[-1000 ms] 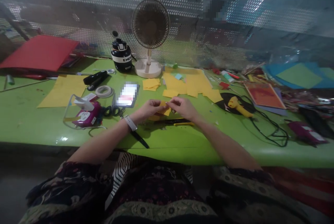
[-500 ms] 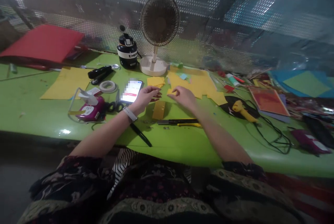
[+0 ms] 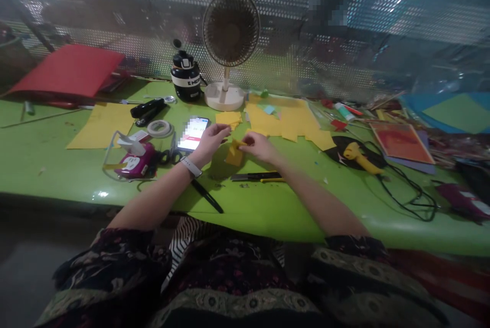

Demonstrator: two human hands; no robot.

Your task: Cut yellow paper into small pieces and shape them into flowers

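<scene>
My right hand [image 3: 261,147] pinches a small folded yellow paper piece [image 3: 238,143] between thumb and fingertips. Just beneath it lies a yellow paper strip [image 3: 234,158] on the green tabletop. My left hand [image 3: 212,141], with a white watch band at the wrist, hovers left of the strip, fingers loosely stretched and nothing seen in them. A phone [image 3: 192,136] with a lit screen lies beside that hand. In front of the strip rests a black and yellow utility knife [image 3: 256,177]. Behind my hands is a stack of small yellow papers [image 3: 228,118].
Scissors [image 3: 170,155], a tape roll [image 3: 160,128], a black stapler [image 3: 148,111] and a purple power socket [image 3: 136,160] sit to the left. A fan [image 3: 225,96] and bottle [image 3: 186,80] stand behind. A yellow glue gun [image 3: 362,158] with a looping cord lies right.
My hands have parted from the yellow paper they held together. A strip now lies on the table; my right hand has moved the small piece down and left over it.
</scene>
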